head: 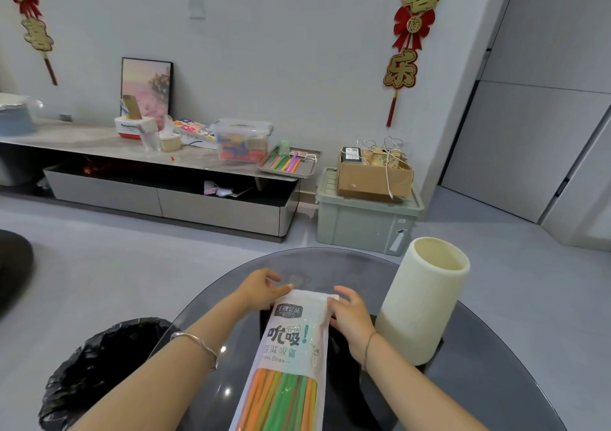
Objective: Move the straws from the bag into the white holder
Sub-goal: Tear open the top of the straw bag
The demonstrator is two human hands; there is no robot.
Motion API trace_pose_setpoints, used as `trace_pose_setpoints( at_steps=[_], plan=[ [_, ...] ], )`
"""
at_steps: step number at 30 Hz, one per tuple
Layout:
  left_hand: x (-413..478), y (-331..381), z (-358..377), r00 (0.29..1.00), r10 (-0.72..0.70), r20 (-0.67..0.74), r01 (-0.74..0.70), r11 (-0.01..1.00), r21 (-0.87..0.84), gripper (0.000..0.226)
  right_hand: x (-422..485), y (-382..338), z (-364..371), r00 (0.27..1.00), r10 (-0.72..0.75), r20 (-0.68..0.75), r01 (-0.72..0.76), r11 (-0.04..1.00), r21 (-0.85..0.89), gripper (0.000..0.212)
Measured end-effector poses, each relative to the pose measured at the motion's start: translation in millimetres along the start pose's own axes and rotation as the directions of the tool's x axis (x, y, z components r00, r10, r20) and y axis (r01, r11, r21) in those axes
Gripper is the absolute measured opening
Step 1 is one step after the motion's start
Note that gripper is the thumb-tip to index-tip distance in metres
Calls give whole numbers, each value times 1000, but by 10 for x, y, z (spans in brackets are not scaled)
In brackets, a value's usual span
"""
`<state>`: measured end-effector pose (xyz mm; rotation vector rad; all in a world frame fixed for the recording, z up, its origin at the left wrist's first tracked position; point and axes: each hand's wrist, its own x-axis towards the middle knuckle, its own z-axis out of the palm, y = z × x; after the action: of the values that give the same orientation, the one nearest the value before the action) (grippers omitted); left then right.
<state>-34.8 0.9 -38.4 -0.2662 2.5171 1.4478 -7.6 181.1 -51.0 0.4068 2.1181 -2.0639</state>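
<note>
The bag (291,341) lies flat on the dark glass table (479,381), its white top end pointing away from the person. Orange and green straws (281,397) show through its clear lower part. The left hand (261,290) pinches the bag's top left corner, and the right hand (348,313) grips its top right edge. The white holder (423,301) stands upright just right of the bag. A black-lined bin (99,371) sits on the floor to the bag's left.

Soft, even light is filling the room and leaving only faint shadows. Small bright glints are showing near the left edge of my dark glossy round glass table (496,367). The wide lens is bending walls toward the corners, and fine detail is looking slightly soft.
</note>
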Motion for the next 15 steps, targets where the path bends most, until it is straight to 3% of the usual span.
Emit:
trace_pose_setpoints(
  at_steps=[4, 9, 15],
  plan=[
    [-140, 125, -144, 999, 43, -23, -46, 988, -146, 47, -137, -241, 37, 997, -75, 2, 75, 996, 41, 29],
    [-449, 473, -394, 976, 215, 48, -188, 927, -326, 29, -464, -686, -39, 964, -265, 22, 261, 960, 100, 19],
    [-1021, 966, -578, 921, 388, -30, -372, 856, -359, 17, -1029, -1137, -235, 885, -465, 36, 458, 881, 114, 16]
  ],
)
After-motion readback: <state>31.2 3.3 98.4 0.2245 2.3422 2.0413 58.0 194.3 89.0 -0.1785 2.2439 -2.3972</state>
